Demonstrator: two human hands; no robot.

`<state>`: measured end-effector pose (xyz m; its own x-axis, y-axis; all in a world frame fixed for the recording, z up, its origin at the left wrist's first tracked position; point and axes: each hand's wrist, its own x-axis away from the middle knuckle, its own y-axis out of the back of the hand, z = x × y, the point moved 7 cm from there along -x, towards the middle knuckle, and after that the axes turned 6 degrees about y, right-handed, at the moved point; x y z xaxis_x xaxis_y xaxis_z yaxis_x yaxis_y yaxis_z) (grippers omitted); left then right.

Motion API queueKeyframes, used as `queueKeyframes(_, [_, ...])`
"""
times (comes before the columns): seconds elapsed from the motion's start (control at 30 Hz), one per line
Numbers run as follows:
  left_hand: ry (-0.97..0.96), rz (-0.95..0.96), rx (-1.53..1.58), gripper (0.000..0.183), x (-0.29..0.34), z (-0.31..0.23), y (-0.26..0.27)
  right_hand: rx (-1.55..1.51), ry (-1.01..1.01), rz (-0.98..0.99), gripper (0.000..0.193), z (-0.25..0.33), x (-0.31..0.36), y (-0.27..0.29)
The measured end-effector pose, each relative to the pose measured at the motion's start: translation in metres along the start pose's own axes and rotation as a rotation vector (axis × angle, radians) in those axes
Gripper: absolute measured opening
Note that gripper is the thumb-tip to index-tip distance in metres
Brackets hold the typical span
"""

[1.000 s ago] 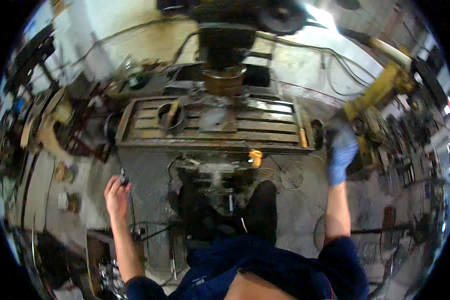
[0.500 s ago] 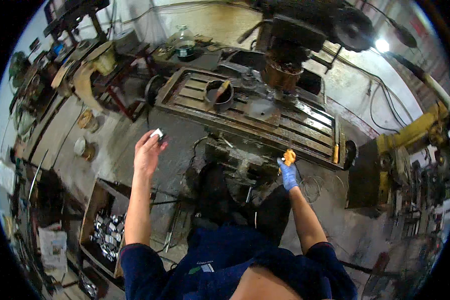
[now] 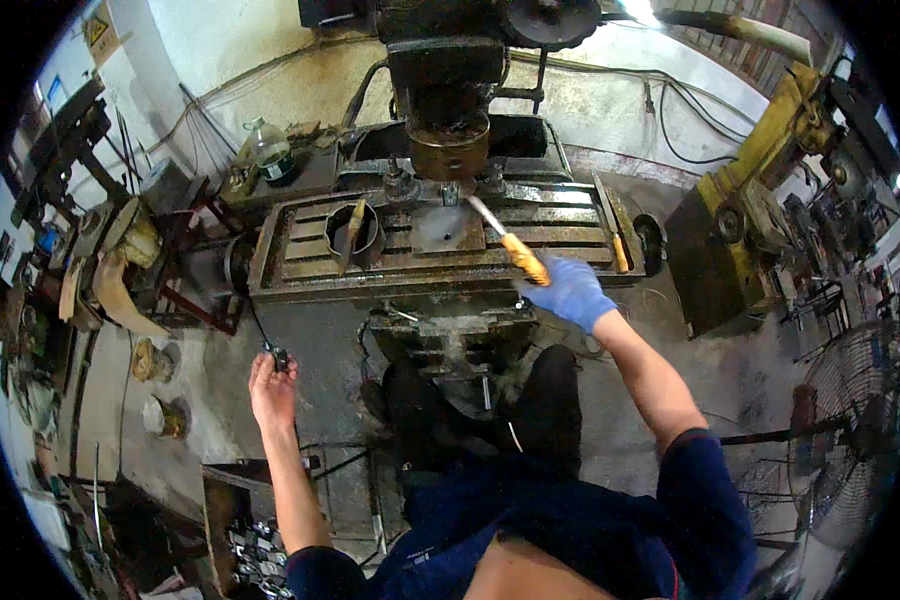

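My right hand, in a blue glove, is closed round a tool with a yellow handle and a straight metal shaft. The shaft points up and left, its tip close to a small metal block in a fixture under the machine's spindle head. I cannot tell whether the tip touches it. Bare, my left hand pinches a small dark metal part, left of and lower than the slotted machine table. On that table a round pot holds a brush.
A second yellow-handled tool lies at the table's right end. The crate at lower left holds many small metal parts. A large bottle stands behind left, a yellow machine at right, and a fan at lower right.
My right hand has swung up over the table with the yellow-handled tool, its shaft now toward the fixture. My left hand has lowered with the small part. The view has turned right.
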<state>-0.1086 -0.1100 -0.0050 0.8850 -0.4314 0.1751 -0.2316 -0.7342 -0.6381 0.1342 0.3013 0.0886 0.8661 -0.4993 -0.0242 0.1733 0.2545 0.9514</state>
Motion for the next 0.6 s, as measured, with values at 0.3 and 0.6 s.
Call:
queueKeyframes(0.3, [-0.034,0.001,-0.144,0.028,0.012,-0.022,0.000,0.138,-0.061,0.141,0.047,0.025,-0.081,-0.021])
queueKeyframes(0.6, [0.031,-0.090,-0.580,0.021,0.015,-0.001,-0.019,0.021,0.057,0.376,0.062,0.013,-0.006,-0.036])
